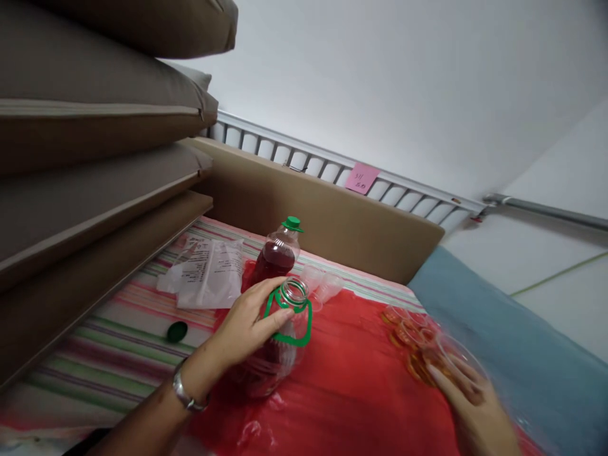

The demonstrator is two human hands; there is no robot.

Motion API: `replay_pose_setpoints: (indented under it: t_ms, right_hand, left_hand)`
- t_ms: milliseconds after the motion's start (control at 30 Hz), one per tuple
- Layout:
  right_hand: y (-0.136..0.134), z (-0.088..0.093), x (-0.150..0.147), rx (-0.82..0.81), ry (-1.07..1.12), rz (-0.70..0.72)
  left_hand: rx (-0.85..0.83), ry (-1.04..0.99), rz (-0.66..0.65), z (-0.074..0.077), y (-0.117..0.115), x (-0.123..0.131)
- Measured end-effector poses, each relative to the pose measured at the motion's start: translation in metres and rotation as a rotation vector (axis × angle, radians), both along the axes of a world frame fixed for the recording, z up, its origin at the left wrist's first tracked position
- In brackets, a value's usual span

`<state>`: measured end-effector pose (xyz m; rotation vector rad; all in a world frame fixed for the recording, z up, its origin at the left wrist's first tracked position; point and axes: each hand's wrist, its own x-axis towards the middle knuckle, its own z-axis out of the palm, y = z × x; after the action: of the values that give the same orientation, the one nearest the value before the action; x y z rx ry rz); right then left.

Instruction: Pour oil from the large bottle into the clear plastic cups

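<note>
Left hand: your left hand (247, 326) wraps its fingers around the open bottle (280, 342) at frame centre, thumb on its green handle
Right hand: your right hand (475, 405), lower right, is blurred; fingers spread on a clear cup (451, 358)
Behind: capped bottle (278, 256) of red liquid
Left: green cap (177, 331) on striped cloth (118, 335)
Under: red sheet (351, 386)
</note>
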<state>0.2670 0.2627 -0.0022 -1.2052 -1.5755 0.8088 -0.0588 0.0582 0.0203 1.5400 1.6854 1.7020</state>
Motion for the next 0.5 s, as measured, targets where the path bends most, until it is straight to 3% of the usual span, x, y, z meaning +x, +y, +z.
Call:
replay_pose_setpoints:
  t_ms: [133,267,500]
  right_hand:
    - [-0.033,0.054,-0.07,-0.051,-0.011,0.271]
    - [-0.057,0.097,-0.124,0.084,-0.117,0.459]
    - [-0.064,0.121,-0.159,0.442,-0.453,0.538]
  left_hand:
    - [0.038,0.004,-0.012,0.0,-0.001,-0.001]
    - [0.054,0.014,-0.01,-0.001,-0.001,-0.002]
    - [0.071,0.046,0.0,0.002,-0.003,-0.002]
